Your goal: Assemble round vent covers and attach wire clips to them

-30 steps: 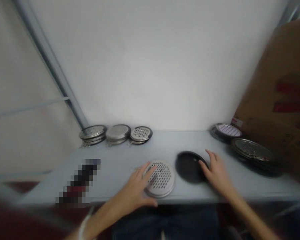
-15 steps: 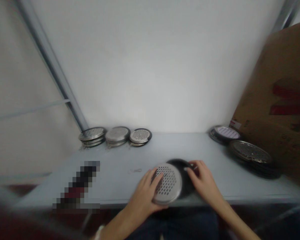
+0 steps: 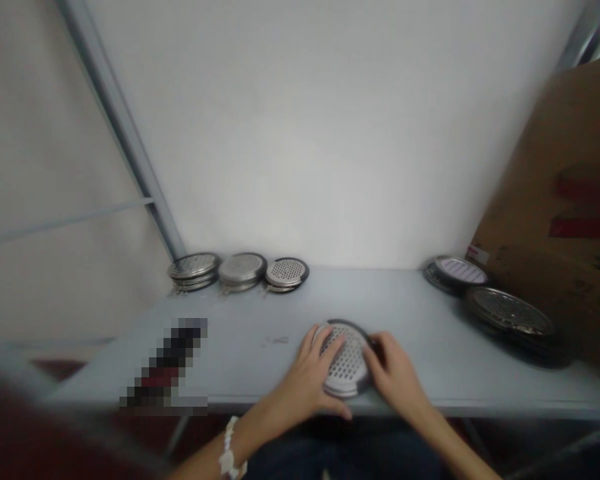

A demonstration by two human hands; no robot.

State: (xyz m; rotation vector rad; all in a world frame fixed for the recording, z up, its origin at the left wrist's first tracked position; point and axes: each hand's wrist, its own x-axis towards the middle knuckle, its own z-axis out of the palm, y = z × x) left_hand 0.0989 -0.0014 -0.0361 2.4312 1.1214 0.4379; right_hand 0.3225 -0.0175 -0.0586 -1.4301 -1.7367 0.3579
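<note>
A round perforated steel lid sits on a black round base, which shows only as a dark rim along the far edge. My left hand grips the lid's left side, with its fingers spread over the holes. My right hand holds the right side of the lid and the base beneath it. Most of the black base is hidden by the lid and my hands.
Several stacked metal discs stand along the back of the grey table, and more lie at right against a cardboard box. A pixelated object lies at left, near the front edge.
The perforated lid has moved right, from beside the black base to on top of it. My right hand has come from the base's right side onto the lid's edge.
</note>
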